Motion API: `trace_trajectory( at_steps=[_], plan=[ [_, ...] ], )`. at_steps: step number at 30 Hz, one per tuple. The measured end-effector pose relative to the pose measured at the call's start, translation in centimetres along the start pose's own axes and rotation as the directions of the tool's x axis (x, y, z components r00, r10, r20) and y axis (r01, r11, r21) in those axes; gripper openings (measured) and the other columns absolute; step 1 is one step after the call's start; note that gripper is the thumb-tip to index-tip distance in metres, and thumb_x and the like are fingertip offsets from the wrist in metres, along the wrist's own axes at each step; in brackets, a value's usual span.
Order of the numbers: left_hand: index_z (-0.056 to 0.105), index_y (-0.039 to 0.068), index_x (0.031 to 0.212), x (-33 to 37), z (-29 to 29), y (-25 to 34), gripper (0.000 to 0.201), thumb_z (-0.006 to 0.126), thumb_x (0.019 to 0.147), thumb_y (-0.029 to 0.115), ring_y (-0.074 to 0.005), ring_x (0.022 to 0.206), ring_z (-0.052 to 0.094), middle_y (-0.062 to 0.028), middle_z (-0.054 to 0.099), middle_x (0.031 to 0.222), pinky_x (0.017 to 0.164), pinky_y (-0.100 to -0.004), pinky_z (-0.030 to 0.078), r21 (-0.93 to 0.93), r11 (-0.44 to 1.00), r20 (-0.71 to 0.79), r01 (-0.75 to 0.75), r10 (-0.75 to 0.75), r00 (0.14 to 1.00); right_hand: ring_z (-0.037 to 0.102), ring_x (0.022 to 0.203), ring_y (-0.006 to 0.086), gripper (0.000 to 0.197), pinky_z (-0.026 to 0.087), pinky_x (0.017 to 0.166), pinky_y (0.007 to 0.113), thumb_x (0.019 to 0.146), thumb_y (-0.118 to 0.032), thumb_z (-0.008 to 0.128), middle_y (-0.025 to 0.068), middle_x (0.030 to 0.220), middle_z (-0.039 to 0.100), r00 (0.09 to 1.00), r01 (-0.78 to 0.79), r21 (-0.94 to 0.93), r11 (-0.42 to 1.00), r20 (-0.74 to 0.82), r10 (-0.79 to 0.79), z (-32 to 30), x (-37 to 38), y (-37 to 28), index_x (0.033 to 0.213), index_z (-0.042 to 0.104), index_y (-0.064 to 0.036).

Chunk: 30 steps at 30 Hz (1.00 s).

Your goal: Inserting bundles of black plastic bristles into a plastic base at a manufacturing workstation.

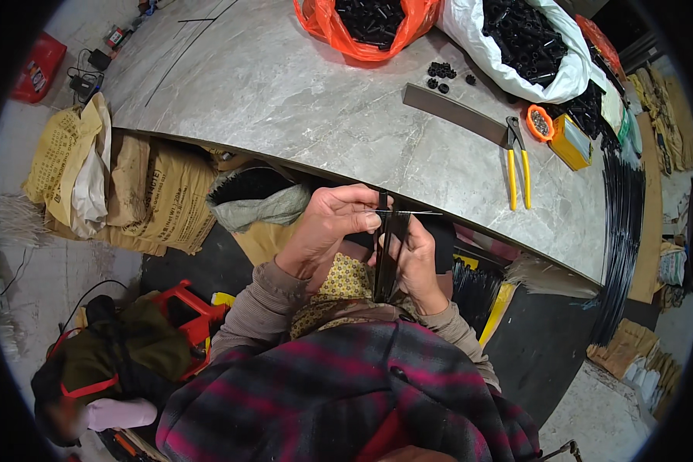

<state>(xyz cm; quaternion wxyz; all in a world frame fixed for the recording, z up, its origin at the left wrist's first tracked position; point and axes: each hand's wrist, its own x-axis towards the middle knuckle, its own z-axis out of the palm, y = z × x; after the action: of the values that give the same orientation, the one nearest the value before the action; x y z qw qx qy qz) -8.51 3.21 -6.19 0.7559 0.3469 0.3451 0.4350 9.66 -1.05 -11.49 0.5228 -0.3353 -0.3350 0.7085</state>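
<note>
Dark strips [386, 269], probably light, stiff and slick, suit holding near their twelve-o'clock ends, where left fingers [366, 222] pinch closed and right fingers [418, 234] curl against them.

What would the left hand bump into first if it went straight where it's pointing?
The left hand points rightward, so probably the dark strips right in front of it. Past those comes the right hand, though it's hard to tell how their depths line up.

Red container [41, 65], brown paper sacks [179, 192]
</note>
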Motion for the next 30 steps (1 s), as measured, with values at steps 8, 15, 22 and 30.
trace_trajectory(
  at_steps=[8,15,22,30],
  plan=[
    [0.067,-0.007,0.113,-0.5,1.6,0.0,0.025,0.07,0.088,-0.004,-0.0154,0.101,0.066,-0.0097,0.068,0.113,0.092,-0.0276,0.054,0.144,0.968,-0.045,-0.207,0.215,0.975,0.062,0.074,0.0054,0.015,0.055,0.066,0.021,0.098,-0.009,0.065,0.0004,0.091,0.063,0.995,0.099,-0.019,0.995,-0.025,-0.1,0.9,0.3,-0.1,0.109,0.054,-0.0051],
    [0.068,-0.006,0.114,-0.7,2.3,0.1,0.028,0.066,0.086,-0.006,-0.0141,0.093,0.069,-0.0088,0.072,0.104,0.084,-0.0262,0.056,0.194,0.964,-0.144,-0.18,0.209,0.967,0.059,0.09,0.0034,0.015,0.049,0.078,0.019,0.101,-0.004,0.06,0.0003,0.101,0.064,0.987,0.154,0.055,0.987,-0.058,-0.151,1.4,0.1,-0.6,0.115,0.055,0.0005],
    [0.064,-0.007,0.12,-1.4,1.9,-0.7,0.03,0.066,0.091,-0.005,-0.0178,0.103,0.068,-0.0127,0.071,0.113,0.092,-0.0285,0.054,0.276,0.923,-0.113,-0.267,0.307,0.945,0.055,0.092,0.0044,0.011,0.046,0.082,0.02,0.1,-0.004,0.061,0.0009,0.105,0.057,0.977,0.209,-0.047,0.977,-0.027,-0.21,1.2,-0.2,-0.2,0.11,0.06,0.0013],
    [0.063,-0.008,0.12,-2.8,2.7,-0.6,0.03,0.065,0.09,-0.005,-0.0179,0.103,0.067,-0.0133,0.07,0.111,0.093,-0.0294,0.052,0.364,0.889,-0.151,-0.278,0.35,0.924,0.05,0.074,-0.0031,0.013,0.041,0.06,0.014,0.098,-0.005,0.066,-0.0058,0.088,0.058,0.979,0.204,0.027,0.979,-0.007,-0.204,1.8,-0.9,-0.4,0.107,0.057,-0.0023]
  ],
)
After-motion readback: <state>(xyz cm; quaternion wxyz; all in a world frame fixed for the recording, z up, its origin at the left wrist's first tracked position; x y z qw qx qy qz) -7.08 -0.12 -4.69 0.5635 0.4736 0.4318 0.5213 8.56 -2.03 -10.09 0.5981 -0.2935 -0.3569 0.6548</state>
